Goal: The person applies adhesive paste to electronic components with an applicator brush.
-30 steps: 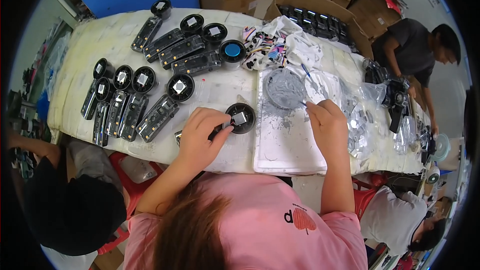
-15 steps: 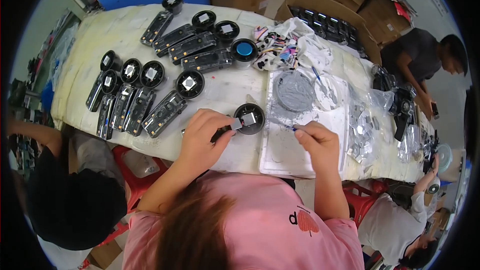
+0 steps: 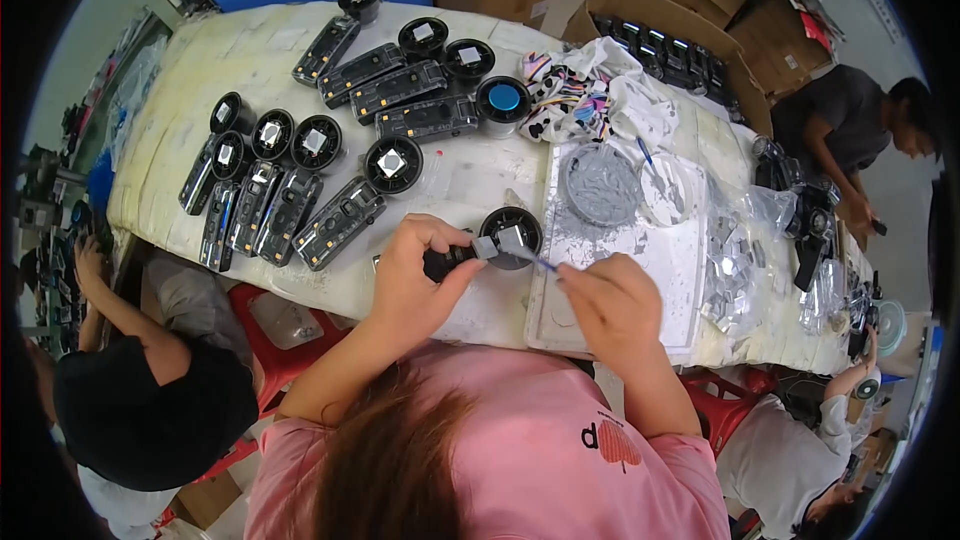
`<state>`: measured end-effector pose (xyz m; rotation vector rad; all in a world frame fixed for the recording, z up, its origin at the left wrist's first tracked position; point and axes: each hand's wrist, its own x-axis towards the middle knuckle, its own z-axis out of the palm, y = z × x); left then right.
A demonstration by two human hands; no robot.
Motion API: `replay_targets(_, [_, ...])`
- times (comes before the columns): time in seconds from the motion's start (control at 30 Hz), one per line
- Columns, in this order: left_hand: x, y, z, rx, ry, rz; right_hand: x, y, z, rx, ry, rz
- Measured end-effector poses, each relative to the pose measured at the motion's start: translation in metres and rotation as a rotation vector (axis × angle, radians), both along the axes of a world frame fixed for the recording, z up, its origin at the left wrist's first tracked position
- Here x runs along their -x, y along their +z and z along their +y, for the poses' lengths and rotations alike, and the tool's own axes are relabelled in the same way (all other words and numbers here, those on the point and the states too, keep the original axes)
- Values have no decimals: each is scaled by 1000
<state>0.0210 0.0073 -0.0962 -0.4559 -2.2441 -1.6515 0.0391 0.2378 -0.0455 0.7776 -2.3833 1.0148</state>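
My left hand (image 3: 415, 265) pinches a small grey square plate (image 3: 485, 247) between thumb and fingers. A black device body lies partly hidden under that hand, beside a round black housing (image 3: 511, 224) with a pale square in its middle. In my right hand (image 3: 620, 305) is a thin blue stick (image 3: 545, 264) with a pale tip, which points at the grey plate; whether they touch I cannot tell. On the white tray (image 3: 552, 325) by my right hand stand a round tub of grey paste (image 3: 603, 183) and a white round dish (image 3: 668, 202) with a blue stick (image 3: 645, 150) in it.
Several black devices with round heads (image 3: 393, 162) lie to the left and far side. A patterned cloth (image 3: 570, 100) sits behind the tray. Small silvery pieces (image 3: 730, 275) on plastic lie at right, near a co-worker (image 3: 835, 125). Another person (image 3: 150, 410) sits at left.
My right hand has moved left with the blue stick, bringing its tip from over the tray to beside the grey plate. The left hand still holds the plate. The view has shifted slightly.
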Motion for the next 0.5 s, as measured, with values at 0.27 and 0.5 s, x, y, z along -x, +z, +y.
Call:
replay_targets(0.27, [16, 13, 15, 65, -83, 65, -6, -4, 21, 129, -251, -145])
replay_targets(0.5, [21, 34, 32, 585, -22, 342, 3, -4, 40, 28, -467, -180])
